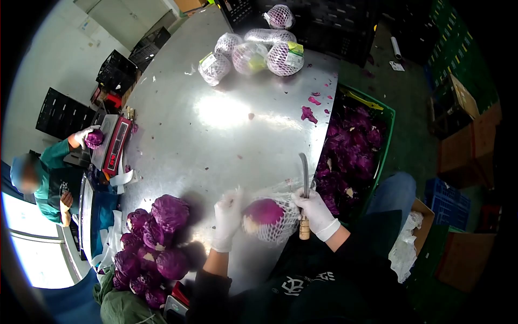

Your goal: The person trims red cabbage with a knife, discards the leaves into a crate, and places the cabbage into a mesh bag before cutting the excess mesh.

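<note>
On the near part of the bench point(178, 124), a netted cabbage point(265, 212) sits between the left hand point(227, 216), fingers bunched, on what I can't tell, and the right hand point(318, 213), gripping a knife point(306, 175); a careless tug could make its bare blade slip and cut.

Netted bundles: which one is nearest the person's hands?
The netted cabbage between the left hand and the right hand, its purple skin showing; the other bundles sit grouped at the table's far end.
</note>
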The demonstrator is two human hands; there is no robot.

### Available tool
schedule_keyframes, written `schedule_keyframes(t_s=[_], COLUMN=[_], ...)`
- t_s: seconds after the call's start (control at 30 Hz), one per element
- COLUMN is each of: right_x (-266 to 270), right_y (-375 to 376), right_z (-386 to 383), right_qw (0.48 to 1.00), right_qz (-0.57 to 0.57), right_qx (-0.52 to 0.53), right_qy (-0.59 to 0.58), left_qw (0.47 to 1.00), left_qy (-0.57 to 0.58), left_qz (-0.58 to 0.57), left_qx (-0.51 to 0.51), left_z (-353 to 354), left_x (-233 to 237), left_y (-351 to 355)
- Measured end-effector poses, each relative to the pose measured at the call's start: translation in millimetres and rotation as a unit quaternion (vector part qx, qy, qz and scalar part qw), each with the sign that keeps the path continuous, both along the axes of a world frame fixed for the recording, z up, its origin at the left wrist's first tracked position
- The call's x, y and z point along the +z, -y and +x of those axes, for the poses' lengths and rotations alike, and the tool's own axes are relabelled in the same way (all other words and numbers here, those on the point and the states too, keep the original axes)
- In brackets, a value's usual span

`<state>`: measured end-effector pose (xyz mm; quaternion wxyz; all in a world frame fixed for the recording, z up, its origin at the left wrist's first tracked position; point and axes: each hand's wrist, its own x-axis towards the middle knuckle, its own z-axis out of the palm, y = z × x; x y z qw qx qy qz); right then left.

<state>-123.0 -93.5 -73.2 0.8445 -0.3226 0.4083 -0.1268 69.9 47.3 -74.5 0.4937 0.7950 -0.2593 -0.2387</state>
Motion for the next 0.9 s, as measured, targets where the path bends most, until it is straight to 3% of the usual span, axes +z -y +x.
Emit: schedule_keyframes(t_s=[0.1,0.13,0.17,0.23,0.27,0.37,0.43,0.5,0.57,0.6,0.63,0.67,0.7,0.77,0.83,0.87,0.9], right_x=[-38.9,-34.7,-29.4,-29.0,-29.1,-27.5,-0.7,-17.6,-8.6,-6.9,-5.5,-4.8,-14.0,-16.4,-16.0,-12.0,-1.9], right_y=[-17.1,-20.8,-18.7,-16.0,-14.6,-25.7,-39.9,-57.9,-62.6,-63.1,-62.1,-59.8,-49.9,-18.1,-0.8,2.0,-0.9], right_z=[10.7,10.0,3.0,0.6,4.1,8.3,4.8,12.4,16.3,16.5,17.0,18.6,15.9,12.0,11.3,9.8,8.3], right_qw=[0.943,0.837,0.757,0.782,0.787,0.797,0.9,0.915,0.939,0.913,0.883,0.847,0.754,0.727,0.671,0.697,0.671], right_qz=[-0.323,-0.525,-0.61,-0.581,-0.585,-0.6,-0.404,-0.388,-0.307,-0.379,-0.448,-0.516,-0.625,-0.635,-0.71,-0.665,-0.689], right_qx=[-0.035,-0.023,0.054,0.061,0.039,-0.02,0.133,0.109,0.152,0.148,0.141,0.131,0.174,0.174,0.085,0.152,0.175], right_qy=[-0.068,-0.152,-0.228,-0.218,-0.19,-0.06,-0.092,-0.02,-0.028,-0.02,-0.012,-0.003,-0.103,-0.193,-0.196,-0.221,-0.209], left_qw=[0.996,0.993,0.993,0.989,0.952,0.994,0.986,0.985,0.967,0.979,0.922,0.928,0.931,0.985,0.997,0.997,0.997], left_qy=[0.045,0.096,0.11,0.137,0.259,0.072,0.133,0.124,0.245,0.183,0.328,0.33,0.332,0.151,0.063,0.048,0.031], left_qz=[0.071,0.063,0.033,-0.035,0.064,0.078,0.017,-0.04,-0.017,0.032,0.165,0.156,0.147,0.076,0.054,0.054,0.055], left_qx=[-0.015,-0.024,-0.03,-0.044,-0.151,-0.012,0.095,0.115,-0.07,-0.089,-0.12,-0.072,-0.028,0.025,-0.001,-0.024,-0.046], left_z=[0.4,3.7,7.1,7.4,12.5,-0.5,-2.1,-25.4,-55.3,-73.1,-78.2,-76.8,-73.2,-57.5,-38.8,-32.7,-30.5], left_x=[-2.5,-5.1,-19.3,-20.4,-17.6,-0.4,21.7,65.0,87.6,87.5,94.8,83.6,67.9,57.8,49.7,47.3,45.1], left_y=[-17.3,-23.1,-34.3,-40.3,-45.5,-51.4,-56.4,-53.8,-52.0,-44.3,-34.9,-39.0,-44.0,-57.4,-80.6,-90.4,-99.5])
